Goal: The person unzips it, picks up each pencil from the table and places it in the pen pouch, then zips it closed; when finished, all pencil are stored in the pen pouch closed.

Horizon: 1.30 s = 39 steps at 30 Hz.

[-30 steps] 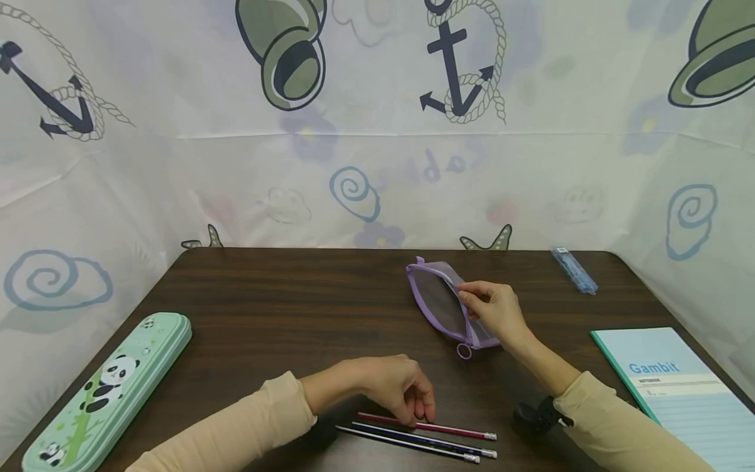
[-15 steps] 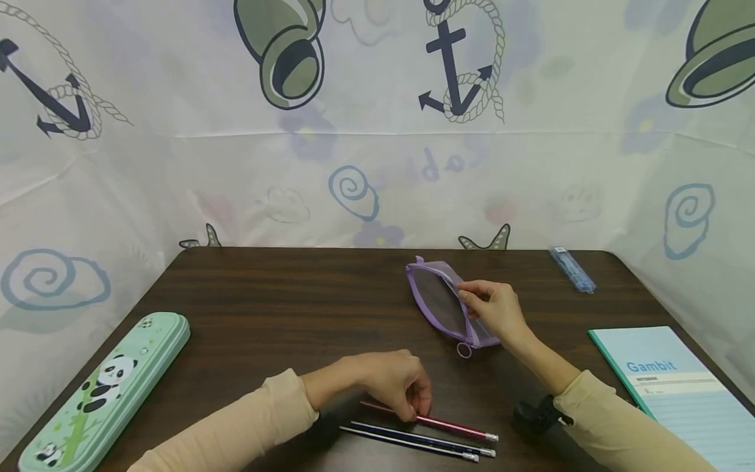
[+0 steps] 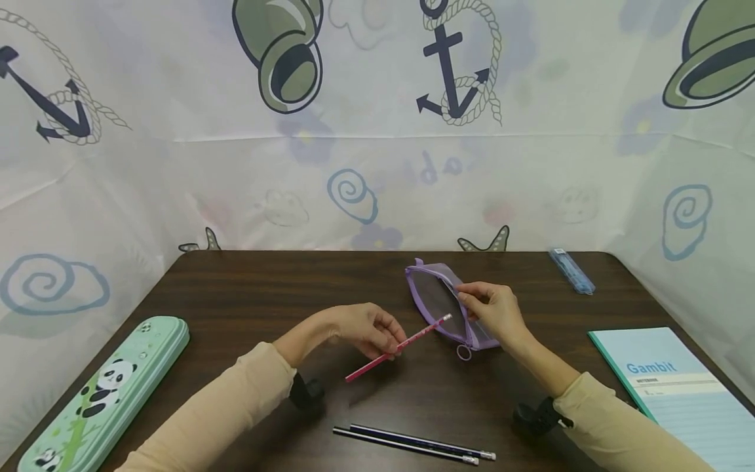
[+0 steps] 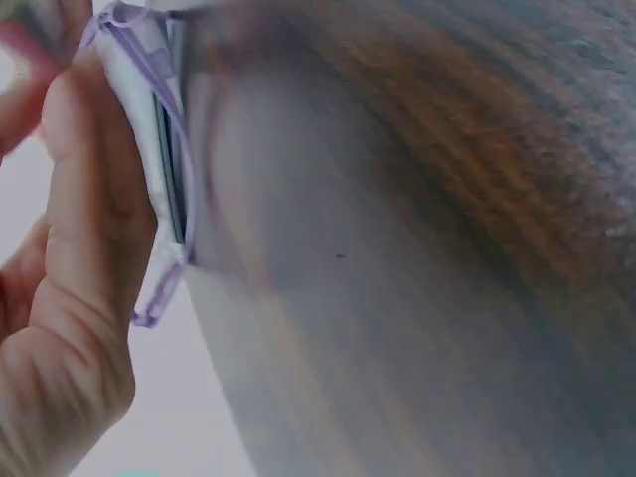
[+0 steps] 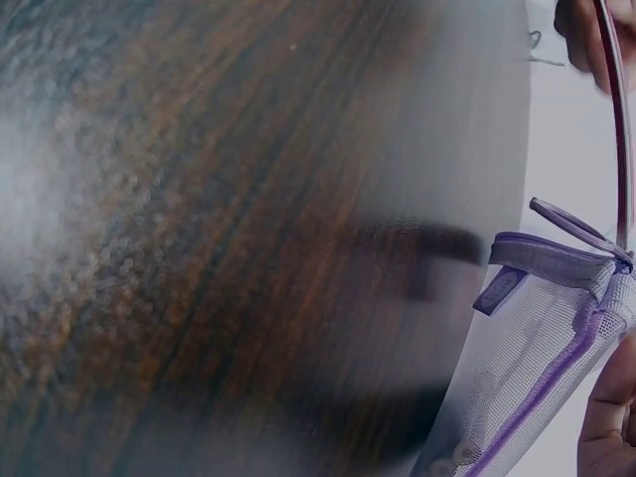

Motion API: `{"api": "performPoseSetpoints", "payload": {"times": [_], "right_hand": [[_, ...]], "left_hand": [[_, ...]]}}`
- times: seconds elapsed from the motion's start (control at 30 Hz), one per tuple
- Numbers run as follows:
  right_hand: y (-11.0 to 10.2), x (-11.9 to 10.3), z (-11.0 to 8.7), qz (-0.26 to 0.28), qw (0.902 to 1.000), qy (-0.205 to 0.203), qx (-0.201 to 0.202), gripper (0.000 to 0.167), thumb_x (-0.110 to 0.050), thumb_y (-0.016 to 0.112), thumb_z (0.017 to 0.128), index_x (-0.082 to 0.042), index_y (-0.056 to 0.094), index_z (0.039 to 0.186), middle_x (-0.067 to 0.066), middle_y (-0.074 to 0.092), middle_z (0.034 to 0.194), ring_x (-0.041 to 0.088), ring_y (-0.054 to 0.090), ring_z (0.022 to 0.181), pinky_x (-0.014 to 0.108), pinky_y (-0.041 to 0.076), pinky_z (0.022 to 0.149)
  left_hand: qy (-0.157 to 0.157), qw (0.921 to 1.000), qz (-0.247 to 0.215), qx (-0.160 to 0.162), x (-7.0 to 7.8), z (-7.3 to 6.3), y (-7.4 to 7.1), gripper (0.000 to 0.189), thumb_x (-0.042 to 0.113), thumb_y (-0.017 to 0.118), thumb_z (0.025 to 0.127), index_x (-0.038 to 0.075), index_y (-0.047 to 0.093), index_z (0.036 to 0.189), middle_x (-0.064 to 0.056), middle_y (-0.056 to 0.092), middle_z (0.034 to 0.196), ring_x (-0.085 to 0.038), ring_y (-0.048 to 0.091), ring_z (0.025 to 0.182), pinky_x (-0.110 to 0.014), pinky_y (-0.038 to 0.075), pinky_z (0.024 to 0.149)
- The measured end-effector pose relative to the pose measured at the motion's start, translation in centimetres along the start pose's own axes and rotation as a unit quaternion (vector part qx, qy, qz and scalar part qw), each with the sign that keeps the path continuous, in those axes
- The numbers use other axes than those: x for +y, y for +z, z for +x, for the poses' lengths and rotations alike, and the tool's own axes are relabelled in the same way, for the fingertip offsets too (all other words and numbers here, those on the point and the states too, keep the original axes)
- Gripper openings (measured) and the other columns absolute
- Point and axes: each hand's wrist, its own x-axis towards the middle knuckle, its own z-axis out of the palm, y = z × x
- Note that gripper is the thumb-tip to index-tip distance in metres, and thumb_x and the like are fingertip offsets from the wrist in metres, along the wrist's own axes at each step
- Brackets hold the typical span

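Note:
My left hand [image 3: 367, 331] pinches a red pencil [image 3: 420, 334] above the table, its white eraser end up and to the right. That end overlaps the near rim of a purple mesh zip pouch [image 3: 416, 296] in the head view. With thumb and fingertips, my right hand [image 3: 497, 311] grips the pouch's right edge, and the zip gapes open. A purple zip-pull ring [image 3: 464, 353] hangs at the pouch's near end. Two dark pencils [image 3: 407, 446] lie side by side near the table's front. In the right wrist view the mesh side [image 5: 527, 343] shows close up.
A mint-green panda pencil case [image 3: 106, 393] lies shut along the left of the dark wooden table [image 3: 265, 282]. On the right is a Gambit notebook [image 3: 672, 367]. A small blue packet [image 3: 571, 270] lies at the back right. Patterned cloth [image 3: 377, 190] stands behind the table.
My left hand has lifted the red pencil from beside the two dark ones and carried it up and away toward the pouch, turning its eraser end upward. My right hand stays at the pouch.

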Motion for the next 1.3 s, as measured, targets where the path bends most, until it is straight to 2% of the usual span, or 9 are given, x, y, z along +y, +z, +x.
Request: {"api": "performPoseSetpoints", "payload": {"times": [0.07, 0.17, 0.33, 0.47, 0.63, 0.8, 1.0, 1.2, 1.3], "right_hand": [[0.0, 0.0, 0.0, 0.0, 1.0, 0.0, 0.002, 0.02, -0.004, 0.062, 0.089, 0.008, 0.067, 0.105, 0.023, 0.068, 0.087, 0.013, 0.061, 0.058, 0.031, 0.057, 0.057], [0.1, -0.1, 0.0, 0.0, 1.0, -0.001, 0.003, 0.019, -0.004, 0.063, 0.089, 0.007, 0.067, 0.104, 0.021, 0.068, 0.084, 0.015, 0.061, 0.058, 0.031, 0.057, 0.056], [0.3, 0.0, -0.1, 0.008, 1.0, 0.002, -0.006, 0.019, -0.004, 0.063, 0.089, 0.007, 0.067, 0.104, 0.023, 0.068, 0.087, 0.009, 0.06, 0.057, 0.027, 0.056, 0.055], [0.5, -0.1, -0.2, 0.015, 0.9998, 0.004, -0.01, 0.019, -0.004, 0.062, 0.089, 0.007, 0.067, 0.104, 0.025, 0.068, 0.091, 0.005, 0.058, 0.057, 0.024, 0.056, 0.054], [0.5, -0.2, -0.3, 0.017, 0.9998, 0.004, -0.013, 0.02, -0.004, 0.062, 0.09, 0.007, 0.067, 0.105, 0.023, 0.067, 0.089, 0.006, 0.058, 0.058, 0.023, 0.055, 0.055], [0.5, -0.4, -0.4, 0.022, 0.9995, 0.004, -0.023, 0.02, -0.004, 0.062, 0.09, 0.008, 0.066, 0.106, 0.027, 0.066, 0.093, 0.006, 0.059, 0.06, 0.021, 0.055, 0.055], [0.7, -0.4, -0.3, 0.025, 0.9993, 0.003, -0.028, 0.02, -0.003, 0.062, 0.09, 0.009, 0.066, 0.105, 0.029, 0.067, 0.094, 0.005, 0.059, 0.059, 0.021, 0.055, 0.055], [0.7, -0.2, -0.2, 0.028, 0.9991, 0.006, -0.032, 0.02, -0.003, 0.062, 0.089, 0.01, 0.066, 0.104, 0.027, 0.068, 0.093, 0.005, 0.06, 0.059, 0.022, 0.055, 0.055], [0.7, -0.2, -0.2, 0.025, 0.9991, 0.003, -0.034, 0.02, -0.003, 0.062, 0.089, 0.01, 0.066, 0.104, 0.025, 0.068, 0.091, 0.005, 0.06, 0.06, 0.022, 0.055, 0.056]], "left_hand": [[0.003, 0.9982, -0.044, 0.04, -0.2, 0.5, -0.2, 0.027, 0.004, 0.059, 0.091, -0.007, 0.059, 0.115, -0.009, 0.068, 0.097, -0.012, 0.064, 0.082, -0.025, 0.056, 0.07], [0.006, 0.9871, -0.125, 0.1, -0.3, 1.5, -0.1, 0.033, 0.005, 0.055, 0.093, -0.009, 0.053, 0.123, -0.016, 0.066, 0.107, -0.012, 0.065, 0.085, -0.022, 0.056, 0.07], [0.011, 0.952, -0.252, 0.173, 0.0, 4.0, 0.6, 0.035, 0.004, 0.053, 0.095, -0.008, 0.05, 0.128, -0.015, 0.065, 0.103, -0.015, 0.067, 0.085, -0.02, 0.056, 0.072], [0.012, 0.9272, -0.31, 0.21, 0.5, 5.8, 1.5, 0.037, -0.001, 0.054, 0.093, -0.008, 0.049, 0.129, -0.019, 0.063, 0.107, -0.024, 0.067, 0.094, -0.027, 0.055, 0.083], [0.02, 0.909, -0.342, 0.238, 1.2, 7.5, 2.4, 0.04, -0.007, 0.053, 0.091, -0.01, 0.046, 0.131, -0.029, 0.053, 0.126, -0.033, 0.058, 0.114, -0.037, 0.048, 0.097], [0.035, 0.9021, -0.35, 0.25, 1.6, 8.4, 3.0, 0.043, -0.008, 0.051, 0.092, -0.011, 0.042, 0.134, -0.03, 0.051, 0.127, -0.036, 0.053, 0.118, -0.038, 0.047, 0.097], [0.045, 0.8953, -0.347, 0.276, 1.9, 9.5, 3.8, 0.041, -0.009, 0.053, 0.09, -0.011, 0.046, 0.131, -0.03, 0.055, 0.124, -0.03, 0.062, 0.106, -0.037, 0.05, 0.093], [0.071, 0.8874, -0.349, 0.293, 0.9, 11.0, 4.4, 0.043, -0.011, 0.06, 0.085, -0.011, 0.05, 0.127, -0.025, 0.061, 0.116, -0.031, 0.065, 0.098, -0.035, 0.055, 0.084], [0.076, 0.8843, -0.347, 0.302, 0.8, 11.5, 4.8, 0.046, -0.012, 0.06, 0.084, -0.011, 0.048, 0.128, -0.023, 0.061, 0.118, -0.03, 0.066, 0.098, -0.035, 0.056, 0.082]]}}
